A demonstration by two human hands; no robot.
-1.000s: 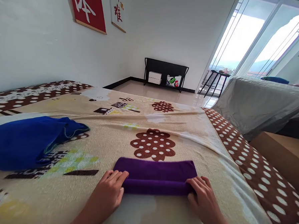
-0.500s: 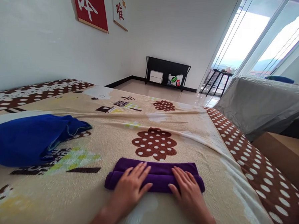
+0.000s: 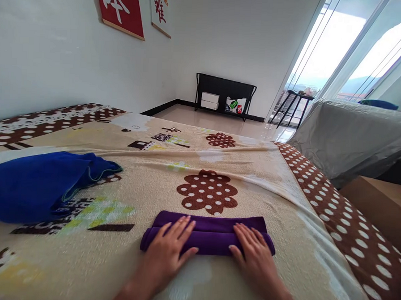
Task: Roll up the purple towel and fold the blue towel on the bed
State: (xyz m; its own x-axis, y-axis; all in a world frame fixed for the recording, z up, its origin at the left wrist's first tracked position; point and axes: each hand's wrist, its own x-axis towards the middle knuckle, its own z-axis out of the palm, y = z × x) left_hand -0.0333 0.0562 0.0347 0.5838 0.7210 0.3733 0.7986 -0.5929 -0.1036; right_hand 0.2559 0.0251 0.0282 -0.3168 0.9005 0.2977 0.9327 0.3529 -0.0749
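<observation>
A purple towel, folded into a long narrow band, lies on the patterned blanket near the front edge. My left hand rests flat on its left half, fingers spread. My right hand lies flat on its right half, fingers spread too. Both palms press the fold down; neither hand grips anything.
A crumpled blue towel lies on the blanket at the left. A grey-covered sofa and a brown box stand to the right of the bed. A black rack stands at the far wall, beside glass doors.
One second ago my hands held the towel's near edge at both ends. They folded it forward and moved inward, and now rest flat on top of the narrower band.
</observation>
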